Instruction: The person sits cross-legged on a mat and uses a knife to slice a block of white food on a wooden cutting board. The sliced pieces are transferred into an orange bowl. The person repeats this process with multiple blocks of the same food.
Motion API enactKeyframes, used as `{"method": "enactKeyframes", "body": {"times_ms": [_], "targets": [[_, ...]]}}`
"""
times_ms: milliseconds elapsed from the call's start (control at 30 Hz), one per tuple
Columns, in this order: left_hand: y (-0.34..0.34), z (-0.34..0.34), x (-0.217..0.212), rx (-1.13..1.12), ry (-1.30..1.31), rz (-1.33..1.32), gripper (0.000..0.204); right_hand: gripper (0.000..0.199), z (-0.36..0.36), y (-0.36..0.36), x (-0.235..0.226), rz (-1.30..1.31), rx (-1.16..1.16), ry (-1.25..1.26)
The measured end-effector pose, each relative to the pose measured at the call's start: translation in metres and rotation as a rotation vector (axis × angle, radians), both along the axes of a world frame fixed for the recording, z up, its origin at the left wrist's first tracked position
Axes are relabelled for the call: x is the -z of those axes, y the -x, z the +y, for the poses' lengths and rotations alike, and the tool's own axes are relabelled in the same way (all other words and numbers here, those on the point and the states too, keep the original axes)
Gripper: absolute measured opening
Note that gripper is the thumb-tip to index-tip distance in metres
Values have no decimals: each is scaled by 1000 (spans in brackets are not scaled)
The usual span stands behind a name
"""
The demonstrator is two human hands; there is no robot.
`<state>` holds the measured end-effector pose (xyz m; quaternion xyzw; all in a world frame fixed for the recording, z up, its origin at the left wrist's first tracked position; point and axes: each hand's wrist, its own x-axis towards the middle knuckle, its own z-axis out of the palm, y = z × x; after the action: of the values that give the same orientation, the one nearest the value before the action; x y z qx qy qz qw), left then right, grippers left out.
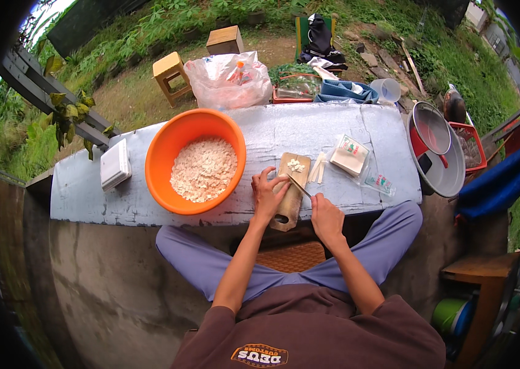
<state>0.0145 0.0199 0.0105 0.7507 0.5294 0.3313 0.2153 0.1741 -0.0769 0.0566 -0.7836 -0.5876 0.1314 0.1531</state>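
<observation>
My right hand (327, 218) grips a knife (299, 186), its blade angled over the wooden cutting board (286, 209). At the board's left side, my left hand (267, 192) is closed, fingertips bent close to the blade; what they pinch is too small to make out. Small cut white pieces (295, 165) lie at the board's far end. Just right of the board are several pale strips (317, 168). Left of my hands, an orange basin (157, 173) holds a heap of small pale cut pieces (203, 171).
A plastic pack of pale slabs (350, 155) and a clear wrapper (380, 182) lie on the right of the table (137, 208). A white lidded box (115, 165) sits at the left. Beyond are a plastic bag (228, 80) and stool (172, 76); large metal bowls (447, 175) stand right.
</observation>
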Motion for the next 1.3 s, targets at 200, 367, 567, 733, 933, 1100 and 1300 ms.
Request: {"method": "enactKeyframes", "body": {"times_ms": [200, 367, 567, 733, 933, 1100, 1300], "targets": [[-3, -5, 20, 26, -82, 310, 58, 32, -4, -15, -3, 69, 49, -34], [-14, -8, 13, 188, -62, 354, 64, 31, -4, -29, 11, 130, 114, -72], [-36, 23, 6, 238, -271, 225, 59, 29, 6, -47, 23, 200, 211, -236], [-56, 55, 1, 347, -303, 212, 30, 29, 13, -54, 35, 177, 273, -236], [-73, 74, -1, 387, -338, 242, 17, 28, 15, -56, 41, 180, 327, -302], [-89, 63, -15, 362, -360, 219, 17, 28, 12, -57, 44, 189, 331, -292], [-107, 56, -4, 244, -298, 243, 15, 28, 14, -57, 45, 203, 338, -333]]}}
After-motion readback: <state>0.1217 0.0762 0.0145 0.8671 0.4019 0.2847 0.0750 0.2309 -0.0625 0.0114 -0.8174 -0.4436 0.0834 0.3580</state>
